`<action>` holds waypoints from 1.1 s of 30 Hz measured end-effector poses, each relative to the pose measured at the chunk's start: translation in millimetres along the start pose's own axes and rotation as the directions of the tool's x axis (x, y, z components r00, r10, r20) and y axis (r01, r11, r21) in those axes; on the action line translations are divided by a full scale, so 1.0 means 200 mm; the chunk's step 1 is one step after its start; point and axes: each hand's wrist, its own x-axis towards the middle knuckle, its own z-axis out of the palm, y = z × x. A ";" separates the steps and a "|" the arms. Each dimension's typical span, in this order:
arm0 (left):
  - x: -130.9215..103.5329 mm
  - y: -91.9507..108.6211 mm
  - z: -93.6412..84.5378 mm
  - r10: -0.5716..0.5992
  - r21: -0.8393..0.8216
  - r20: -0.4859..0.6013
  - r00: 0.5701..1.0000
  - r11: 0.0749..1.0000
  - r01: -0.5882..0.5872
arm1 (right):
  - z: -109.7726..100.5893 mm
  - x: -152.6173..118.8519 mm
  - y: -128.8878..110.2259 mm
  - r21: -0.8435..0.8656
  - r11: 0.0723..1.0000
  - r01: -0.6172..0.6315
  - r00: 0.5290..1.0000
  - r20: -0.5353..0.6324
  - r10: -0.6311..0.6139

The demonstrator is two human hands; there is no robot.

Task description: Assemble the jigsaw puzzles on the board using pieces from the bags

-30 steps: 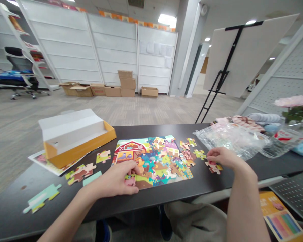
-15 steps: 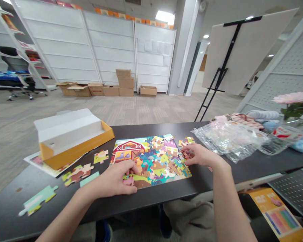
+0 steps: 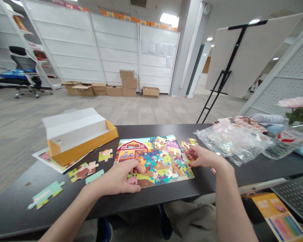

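Observation:
A colourful farm puzzle board (image 3: 151, 164) with a red barn lies on the black table, loose pieces heaped over its right half. My left hand (image 3: 122, 177) rests on its lower left corner, thumb and fingers apart around a pink pig piece (image 3: 132, 180). At the board's right edge, my right hand (image 3: 204, 156) has its fingertips curled on a small brownish piece (image 3: 191, 153). Left of the board lie a green and white piece (image 3: 105, 154), a brown and white cow cluster (image 3: 83, 170) and a pale green joined strip (image 3: 46, 194).
An open yellow box (image 3: 83, 141) stands on a printed sheet (image 3: 44, 155) at the left. Clear plastic bags (image 3: 234, 139) and folded cloths (image 3: 266, 118) lie at the right, beside a pink flower (image 3: 296, 102). Below the table's front edge sits an orange package (image 3: 280, 215).
The whole view has shifted slightly, so things appear a little further right. Both hands keep nearly the same places on the board.

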 end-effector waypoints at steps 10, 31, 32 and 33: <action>0.00 -0.01 0.00 0.000 0.021 -0.003 1.000 1.000 0.000 | -0.03 -0.03 -0.01 -0.001 1.000 -0.031 0.999 -0.016 0.031; 0.00 0.01 -0.01 0.002 0.037 -0.003 1.000 0.999 -0.002 | -0.12 -0.03 0.19 -0.202 0.968 -0.152 0.880 -0.473 0.040; 0.00 0.01 -0.01 -0.003 0.039 -0.002 1.000 0.999 0.003 | -0.11 -0.04 0.16 -0.201 0.974 -0.103 0.905 -0.424 0.008; 0.00 0.02 -0.01 -0.006 0.039 -0.002 1.000 0.999 0.006 | -0.11 -0.04 0.13 -0.191 0.980 -0.060 0.933 -0.359 -0.013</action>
